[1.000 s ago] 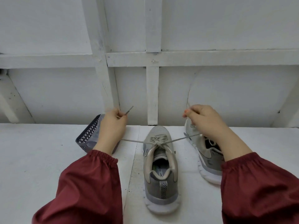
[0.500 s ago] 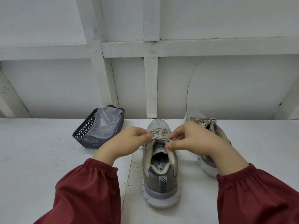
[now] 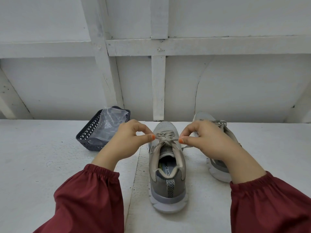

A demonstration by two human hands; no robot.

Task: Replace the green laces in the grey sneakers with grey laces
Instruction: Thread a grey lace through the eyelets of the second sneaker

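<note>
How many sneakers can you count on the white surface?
2. The centre sneaker stands heel toward the camera; the right-side sneaker sits beside it, partly hidden behind the right hand.

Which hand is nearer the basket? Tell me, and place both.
Left. The left hand sits just right of the basket, pinching the lace; the right hand pinches it beyond the middle sneaker, farther off.

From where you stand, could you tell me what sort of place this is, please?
Likely a makeshift workbench, not a shop: a bare white-painted surface, a white wall braced with battens, and a dark basket.
</note>
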